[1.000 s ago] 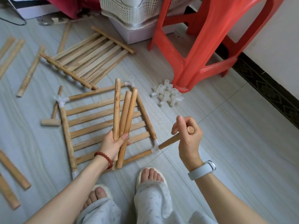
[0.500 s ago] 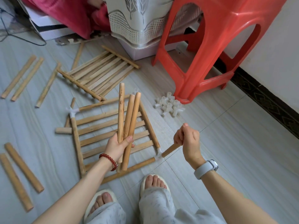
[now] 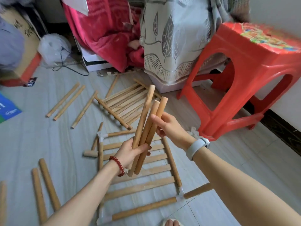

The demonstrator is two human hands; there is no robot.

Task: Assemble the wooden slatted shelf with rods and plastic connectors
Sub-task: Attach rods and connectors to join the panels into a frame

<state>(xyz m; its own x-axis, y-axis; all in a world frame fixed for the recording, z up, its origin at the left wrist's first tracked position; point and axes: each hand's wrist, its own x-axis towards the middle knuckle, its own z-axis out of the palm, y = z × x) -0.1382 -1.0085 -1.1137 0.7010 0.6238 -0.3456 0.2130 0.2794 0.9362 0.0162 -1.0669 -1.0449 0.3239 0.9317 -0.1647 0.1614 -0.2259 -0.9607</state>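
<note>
My left hand (image 3: 130,153) grips a bundle of three wooden rods (image 3: 145,128) upright over the slatted shelf panel (image 3: 146,181) on the floor. My right hand (image 3: 169,128) has come across to the bundle, and its thumb and fingers pinch the rightmost rod near the upper half. A short rod (image 3: 197,192) sticks out of the white plastic connector (image 3: 180,197) at the panel's near right corner, with no hand on it. More white connectors (image 3: 193,130) lie in a pile behind my right wrist.
A second slatted panel (image 3: 125,103) lies farther back. A wooden mallet (image 3: 91,153) is left of the panel. Loose thin rods (image 3: 65,101) and thicker rods (image 3: 48,181) are scattered at left. A red plastic stool (image 3: 244,79) stands at right.
My right hand let go of the rod seated in the corner connector and rose to the bundle in my left hand. The view tilted upward.
</note>
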